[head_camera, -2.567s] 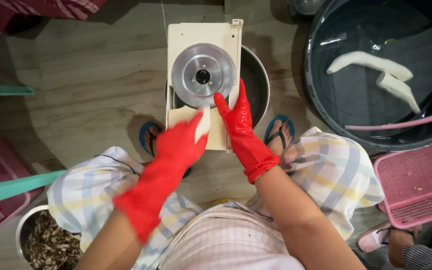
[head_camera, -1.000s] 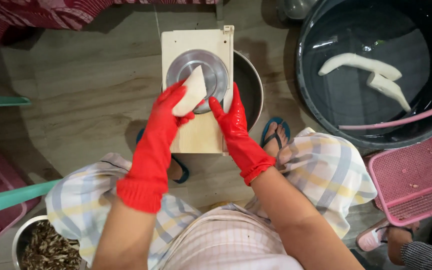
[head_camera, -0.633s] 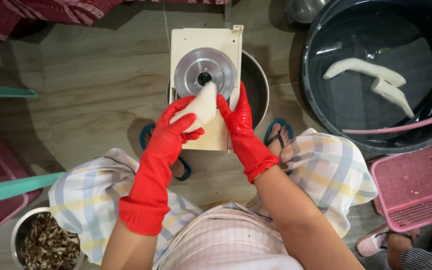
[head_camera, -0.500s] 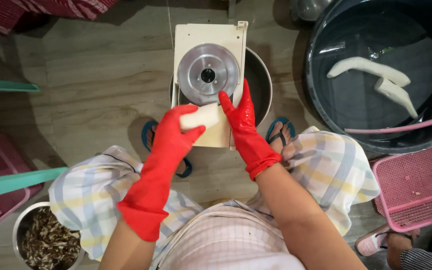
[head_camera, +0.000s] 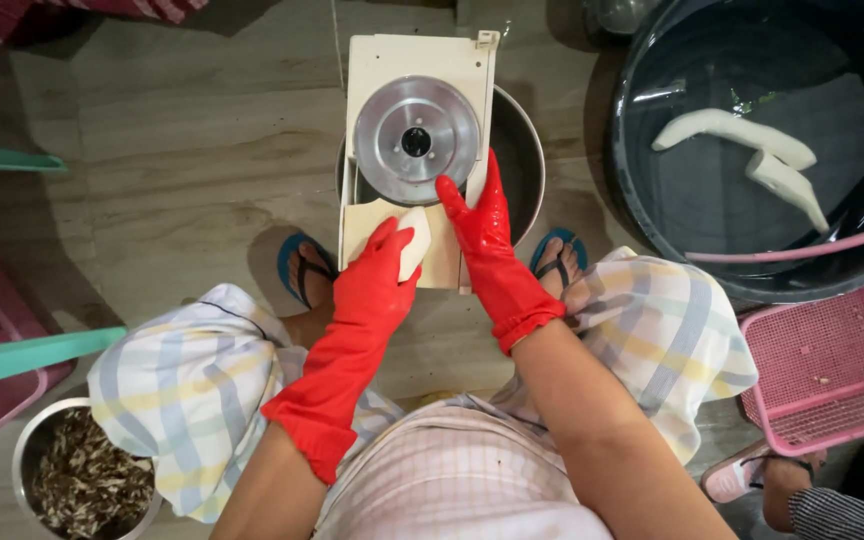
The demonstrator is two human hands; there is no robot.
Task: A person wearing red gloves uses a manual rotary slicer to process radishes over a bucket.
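Currently two gloved hands, one slicer (head_camera: pixel 417 150), three white pieces.

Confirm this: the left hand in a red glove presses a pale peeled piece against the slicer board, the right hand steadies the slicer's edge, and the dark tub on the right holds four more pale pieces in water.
Not quite. The dark tub holds two pale pieces, not four, as the head view shows. The rest stands: the left hand presses a pale peeled piece on the slicer, and the right hand steadies its edge.

Soft indoor light is cast from above; glare is seen on the slicer disc (head_camera: pixel 416 141); edges are dimmed
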